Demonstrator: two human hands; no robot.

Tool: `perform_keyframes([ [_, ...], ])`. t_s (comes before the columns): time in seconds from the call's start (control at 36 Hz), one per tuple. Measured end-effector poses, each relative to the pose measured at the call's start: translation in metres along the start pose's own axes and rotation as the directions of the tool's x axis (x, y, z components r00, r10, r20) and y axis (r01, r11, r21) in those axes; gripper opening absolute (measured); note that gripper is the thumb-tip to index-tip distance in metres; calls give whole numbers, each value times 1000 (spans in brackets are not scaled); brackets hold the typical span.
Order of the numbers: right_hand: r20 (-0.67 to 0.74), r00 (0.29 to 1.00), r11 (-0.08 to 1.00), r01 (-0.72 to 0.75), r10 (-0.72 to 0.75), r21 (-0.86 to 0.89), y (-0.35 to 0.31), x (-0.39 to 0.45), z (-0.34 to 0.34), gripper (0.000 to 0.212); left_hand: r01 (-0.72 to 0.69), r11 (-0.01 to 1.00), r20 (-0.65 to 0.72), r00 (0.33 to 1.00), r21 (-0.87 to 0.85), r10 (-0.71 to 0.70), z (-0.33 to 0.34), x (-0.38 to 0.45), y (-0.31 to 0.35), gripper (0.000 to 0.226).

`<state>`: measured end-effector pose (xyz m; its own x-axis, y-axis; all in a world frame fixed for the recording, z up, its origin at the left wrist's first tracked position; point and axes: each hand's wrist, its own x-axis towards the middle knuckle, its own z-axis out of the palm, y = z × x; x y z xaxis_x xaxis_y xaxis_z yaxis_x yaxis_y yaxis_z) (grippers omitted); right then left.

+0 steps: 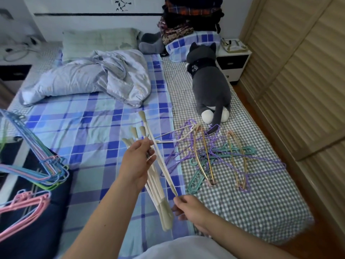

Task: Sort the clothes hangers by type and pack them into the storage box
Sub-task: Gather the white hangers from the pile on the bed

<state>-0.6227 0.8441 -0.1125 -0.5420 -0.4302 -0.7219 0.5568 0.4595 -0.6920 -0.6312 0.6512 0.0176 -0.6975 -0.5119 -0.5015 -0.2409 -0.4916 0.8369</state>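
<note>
One view is all we are working from, the head camera looking down over the bed (pixel 97 116). We are seeing the left hand (pixel 137 161) curling its fingers round the middle of a bunch of white hangers (pixel 155 176), holding them fanned out above the blue plaid sheet, their padded ends splaying up past the hand and down toward the person. The right hand (pixel 188 207) is pinching the lower end of one white hanger that is crossing the bunch at an angle; we are judging that it is being squared up with the others, so that the type is being gathered into a single stack before packing.

To the right, on the checked sheet, a tangle (pixel 218 156) is lying unsorted: purple wire hangers, two gold ones and a pair of teal plastic ones, all overlapping, with another white hanger (pixel 175 135) lying at its near edge, just beside the bunch. That pile is sitting within easy reach of the right hand, which is probably why the left is doing the holding.

At the left edge, blue and green hangers (pixel 44 165) and pink ones (pixel 24 202) are lying grouped by colour on something dark (pixel 41 217); we cannot tell whether that is the storage box. A plush cat (pixel 211 85) and a crumpled quilt (pixel 89 77) are lying farther up the bed.
</note>
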Motion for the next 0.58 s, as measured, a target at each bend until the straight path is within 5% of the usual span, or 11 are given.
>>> perform_keyframes([
  [0.11, 62, 998, 1000, 4, -5, 16, 8, 0, -5, 25, 7, 999, -32, 999, -43, -8, -11, 2, -2, 22],
  [0.22, 53, 996, 959, 89, -77, -269, 11, 2, -9, 16, 11, 998, -65, 998, -63, -15, -16, 0, -8, 20],
  [0.44, -12, 965, 653, 169, -263, -738, 18, 6, -12, 47, 41, 996, -96, 994, -75, -49, -22, 1, -18, 22],
  [0.58, 14, 947, 512, 185, -320, -839, 9, 0, -12, 41, 44, 994, -128, 990, -99, -57, -19, -1, -16, 22],
])
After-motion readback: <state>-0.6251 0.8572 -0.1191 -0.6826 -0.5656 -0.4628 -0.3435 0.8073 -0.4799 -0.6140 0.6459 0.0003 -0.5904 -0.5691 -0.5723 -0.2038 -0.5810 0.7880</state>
